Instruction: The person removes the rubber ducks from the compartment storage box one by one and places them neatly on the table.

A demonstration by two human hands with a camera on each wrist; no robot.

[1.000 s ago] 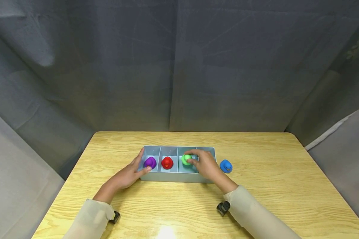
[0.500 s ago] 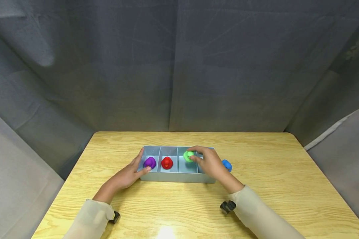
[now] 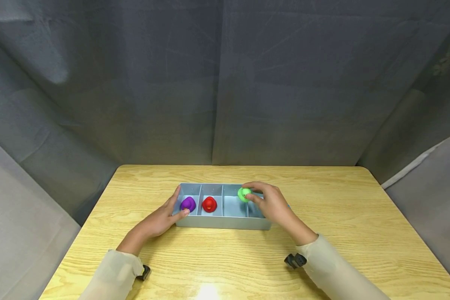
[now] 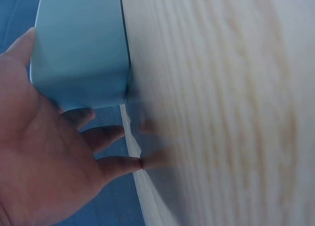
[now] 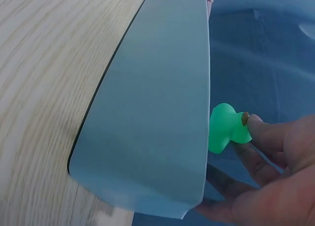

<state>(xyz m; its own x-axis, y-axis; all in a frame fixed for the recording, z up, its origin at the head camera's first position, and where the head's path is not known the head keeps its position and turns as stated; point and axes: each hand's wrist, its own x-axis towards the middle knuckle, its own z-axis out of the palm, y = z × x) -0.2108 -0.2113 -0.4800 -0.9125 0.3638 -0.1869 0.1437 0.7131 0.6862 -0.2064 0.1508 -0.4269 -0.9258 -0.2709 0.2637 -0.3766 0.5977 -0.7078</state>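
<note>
A long grey-blue box (image 3: 221, 223) with several compartments sits on the table. My left hand (image 3: 161, 218) grips its left end, thumb over the front rim and fingers along the end wall; the left wrist view shows the lower fingers spread past the corner. Between thumb and fingers, my right hand (image 3: 271, 204) pinches a green rubber duck (image 3: 243, 194), raised around rim height near the divider of the two right compartments. A purple rubber duck (image 3: 188, 203) lies in the leftmost compartment, a red rubber duck (image 3: 209, 204) in the one beside it.
A blue rubber duck (image 3: 289, 206) on the table right of the box is almost wholly hidden behind my right hand. The wooden table (image 3: 341, 196) ends at a dark cloth backdrop (image 3: 285, 104), with cloth at both sides too.
My right hand has lifted the green duck from the third compartment and moved it right, covering the blue duck from view. The left hand and the box have stayed put.
</note>
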